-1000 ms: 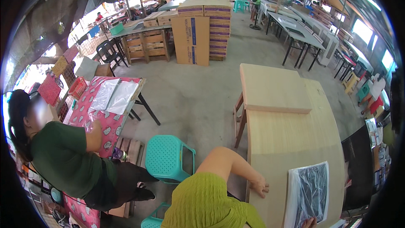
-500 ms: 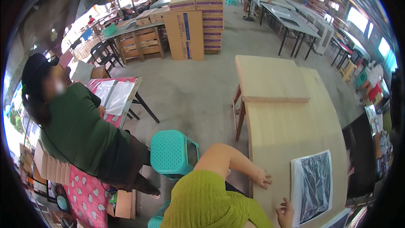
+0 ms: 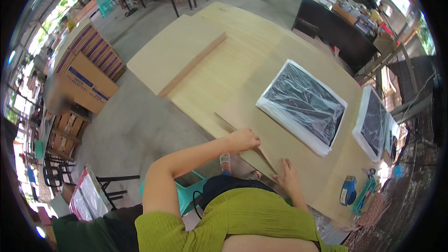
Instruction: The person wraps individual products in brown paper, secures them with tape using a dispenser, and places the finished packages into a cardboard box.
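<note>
So, a brown sheet (image 3: 275, 141) was being handled along the near edge of the table (image 3: 242, 60), just below the centre of the frame. Its rim looked gripped by the left hand (image 3: 245, 140), fingers curled over it. The right hand (image 3: 289, 176) was held half open, fingertips at the same rim; whether anything was pinched there couldn't be told. Honestly, a crease could've been caused by uneven lifting. The plastic-wrapped panel (image 3: 303, 105), right of centre, seemed to be supported by that sheet, so it could've been dragged askew by a hard tug.
</note>
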Demonstrator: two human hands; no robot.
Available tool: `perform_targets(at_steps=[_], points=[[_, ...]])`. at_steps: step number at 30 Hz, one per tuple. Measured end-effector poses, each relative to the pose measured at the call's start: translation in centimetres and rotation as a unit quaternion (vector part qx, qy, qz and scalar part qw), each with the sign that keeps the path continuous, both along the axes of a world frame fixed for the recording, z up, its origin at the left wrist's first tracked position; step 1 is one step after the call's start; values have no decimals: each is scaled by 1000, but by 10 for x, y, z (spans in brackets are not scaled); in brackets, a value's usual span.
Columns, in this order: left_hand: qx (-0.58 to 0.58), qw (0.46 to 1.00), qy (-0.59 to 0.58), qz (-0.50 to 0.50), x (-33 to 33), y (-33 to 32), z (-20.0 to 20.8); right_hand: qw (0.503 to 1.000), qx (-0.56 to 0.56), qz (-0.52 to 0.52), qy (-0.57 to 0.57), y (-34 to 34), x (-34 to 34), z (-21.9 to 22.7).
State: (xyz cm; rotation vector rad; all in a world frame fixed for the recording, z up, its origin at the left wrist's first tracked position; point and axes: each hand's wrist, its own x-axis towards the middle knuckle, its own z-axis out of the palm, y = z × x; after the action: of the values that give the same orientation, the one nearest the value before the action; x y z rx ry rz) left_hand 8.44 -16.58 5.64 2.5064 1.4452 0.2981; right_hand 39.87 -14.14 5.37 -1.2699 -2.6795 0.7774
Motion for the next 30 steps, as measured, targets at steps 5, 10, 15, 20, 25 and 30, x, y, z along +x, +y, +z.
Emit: perform_targets(at_steps=[5, 10, 15, 20, 25, 30], points=[[-114, 980, -75, 146, -3, 22, 40, 995, -83, -25, 55, 22, 9, 40], [-184, 971, -21, 152, -2, 47, 56, 997, -35, 41, 56, 38, 8, 67], [-192, 975, -66, 95, -9, 68, 45, 995, -80, -31, 44, 54, 30, 38], [-142, 977, -89, 129, -14, 75, 49, 988, -47, -114, -89, 67, 21, 62], [-124, 983, -64, 122, -6, 80, 65, 994, 22, -40, -101, 69, 35, 70], [-129, 987, 96, 11, 6, 53, 65, 993, 31, -18, -109, 70, 40, 60]])
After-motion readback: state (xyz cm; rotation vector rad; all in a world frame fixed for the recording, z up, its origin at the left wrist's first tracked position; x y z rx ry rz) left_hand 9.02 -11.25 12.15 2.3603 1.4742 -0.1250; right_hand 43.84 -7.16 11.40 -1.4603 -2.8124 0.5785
